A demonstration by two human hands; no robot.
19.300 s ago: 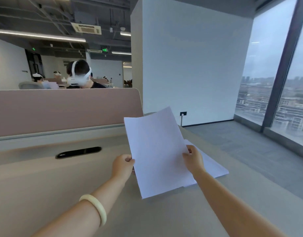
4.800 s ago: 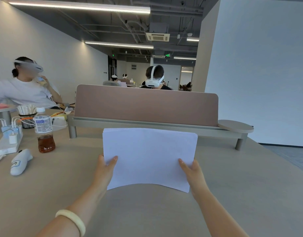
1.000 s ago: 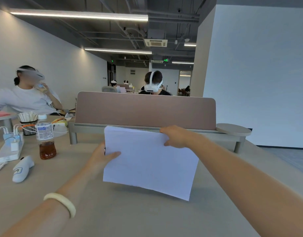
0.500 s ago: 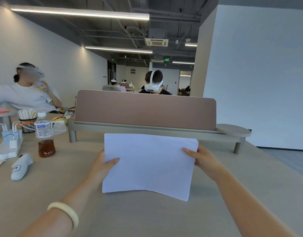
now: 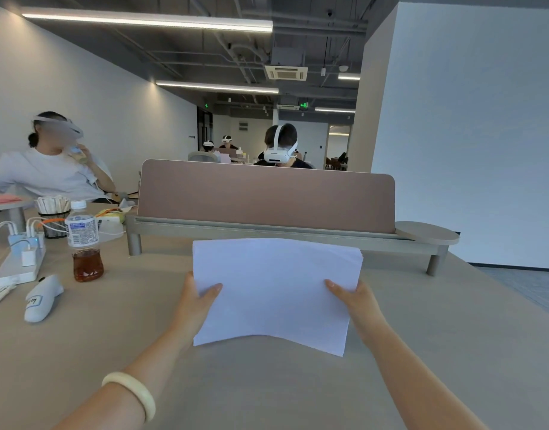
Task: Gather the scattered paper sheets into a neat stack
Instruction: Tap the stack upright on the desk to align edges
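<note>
A stack of white paper sheets (image 5: pixel 276 293) stands tilted on its lower edge over the beige table (image 5: pixel 453 352), in front of me. My left hand (image 5: pixel 195 301) grips its left edge, thumb on the front face. My right hand (image 5: pixel 355 301) grips the right edge the same way. The sheets' upper right edges are slightly fanned, and the bottom edge bows up in the middle. No loose sheets are visible elsewhere on the table.
A brown desk divider (image 5: pixel 267 197) on a raised shelf (image 5: pixel 285 234) stands just behind the paper. At left are a bottle of tea (image 5: pixel 84 243), a white controller (image 5: pixel 42 297), a power strip (image 5: pixel 18 259) and a cup of sticks (image 5: pixel 53 218). People with headsets sit behind.
My right hand came down from the stack's top edge to its right side. The stack went from tilted to level and now stands lower, held by both side edges.
</note>
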